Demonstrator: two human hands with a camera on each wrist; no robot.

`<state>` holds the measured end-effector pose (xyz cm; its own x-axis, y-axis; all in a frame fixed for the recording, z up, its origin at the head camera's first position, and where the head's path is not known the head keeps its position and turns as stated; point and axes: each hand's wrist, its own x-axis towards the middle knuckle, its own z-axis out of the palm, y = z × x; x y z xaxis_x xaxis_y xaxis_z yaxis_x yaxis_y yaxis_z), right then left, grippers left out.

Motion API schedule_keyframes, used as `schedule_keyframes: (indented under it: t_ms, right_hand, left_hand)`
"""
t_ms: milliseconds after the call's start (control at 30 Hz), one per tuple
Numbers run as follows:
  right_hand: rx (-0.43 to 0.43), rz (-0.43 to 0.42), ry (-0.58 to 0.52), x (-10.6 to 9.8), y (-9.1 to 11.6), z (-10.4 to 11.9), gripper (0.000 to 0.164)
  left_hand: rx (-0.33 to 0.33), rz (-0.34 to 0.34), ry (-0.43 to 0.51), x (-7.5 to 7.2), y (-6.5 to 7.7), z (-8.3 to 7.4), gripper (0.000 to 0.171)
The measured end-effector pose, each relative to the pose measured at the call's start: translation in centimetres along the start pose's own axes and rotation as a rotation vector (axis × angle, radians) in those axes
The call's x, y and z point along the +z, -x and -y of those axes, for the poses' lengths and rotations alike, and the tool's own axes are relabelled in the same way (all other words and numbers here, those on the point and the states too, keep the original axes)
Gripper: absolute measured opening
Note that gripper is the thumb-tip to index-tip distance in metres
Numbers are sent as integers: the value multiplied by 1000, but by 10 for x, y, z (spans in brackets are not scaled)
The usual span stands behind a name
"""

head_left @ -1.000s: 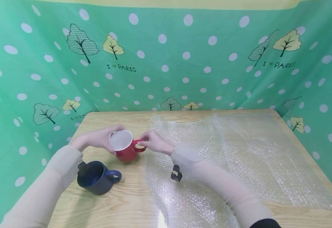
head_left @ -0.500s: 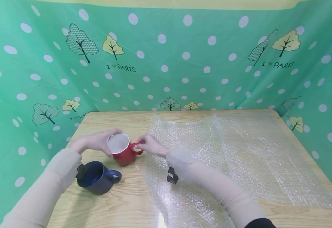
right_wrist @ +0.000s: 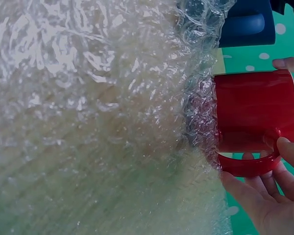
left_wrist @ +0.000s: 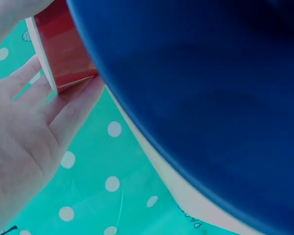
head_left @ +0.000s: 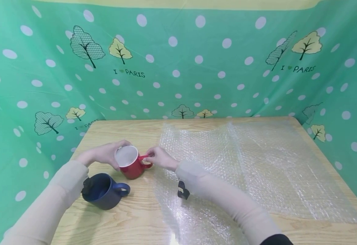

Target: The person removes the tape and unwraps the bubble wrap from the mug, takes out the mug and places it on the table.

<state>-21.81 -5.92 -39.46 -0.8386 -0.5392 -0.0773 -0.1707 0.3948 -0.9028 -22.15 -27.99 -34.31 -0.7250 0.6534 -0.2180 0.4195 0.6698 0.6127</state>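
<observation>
A red mug (head_left: 131, 170) with a white inside stands on the wooden table at the left, its mouth tilted toward the camera. My left hand (head_left: 106, 153) holds it round its left side near the rim, thumb and fingers spread about the body. With thumb and fingertips my right hand (head_left: 161, 158) pinches the mug's handle, which points right. In the right wrist view the handle (right_wrist: 250, 166) lies between thumb and fingers. Just nearer to me stands a dark blue mug (head_left: 108, 195), handle to the right, close under my left wrist. Its inside fills much of the left wrist view.
A large sheet of clear bubble wrap (head_left: 267, 170) lies over the middle and right of the wooden table (head_left: 135, 224). Its left edge runs close beside the red mug. A green dotted cloth (head_left: 178, 61) hangs behind the table and at both sides.
Both hands have brought the red mug a little to the left and nearer to me, closer to the blue mug. The blue mug and bubble wrap have stayed in place.
</observation>
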Motion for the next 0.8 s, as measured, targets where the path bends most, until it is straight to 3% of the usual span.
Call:
schedule_keyframes:
  t_ms: [300, 800]
  right_hand:
    - [24, -6, 13, 5, -2, -4, 10]
    - [49, -33, -8, 12, -1, -3, 11]
  left_hand:
    - [-52, 13, -11, 1, -1, 2, 81]
    - [-71, 25, -17, 0, 0, 0, 80]
